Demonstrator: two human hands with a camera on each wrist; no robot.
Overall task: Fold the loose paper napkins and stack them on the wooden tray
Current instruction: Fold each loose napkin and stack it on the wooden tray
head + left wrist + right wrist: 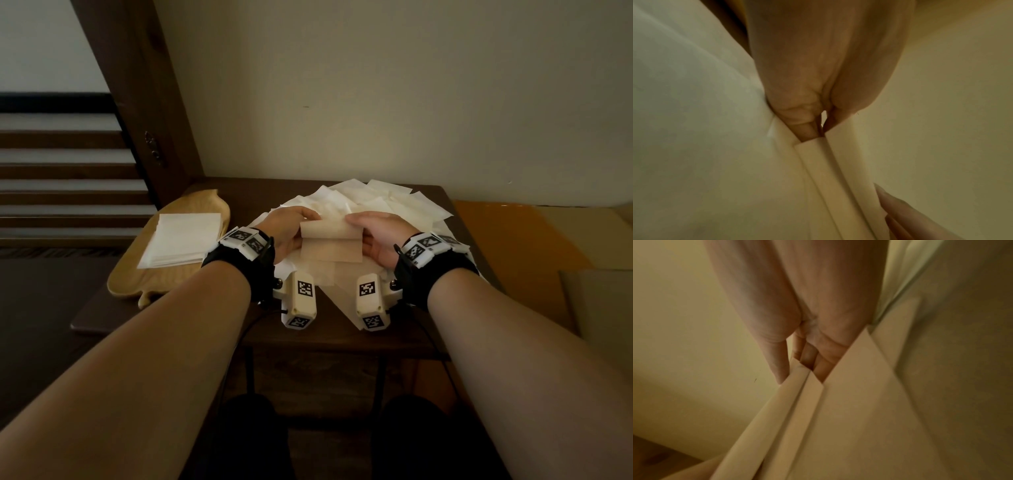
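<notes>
A pale paper napkin (330,241) is held just above the pile of loose napkins (387,202) in the middle of the dark table. Its top part curls over toward me. My left hand (291,228) pinches its left edge, and my right hand (376,233) pinches its right edge. In the left wrist view, thumb and fingers (807,123) close on the folded napkin edge (818,155). The right wrist view shows the same pinch at the napkin's (807,402) other edge. A leaf-shaped wooden tray (191,209) at the left holds a stack of folded white napkins (185,240).
The small dark table (325,335) stands against a cream wall. Wooden stairs (68,171) rise at the left. Orange and tan boards (513,236) lie to the right of the table. My knees show below the table's front edge.
</notes>
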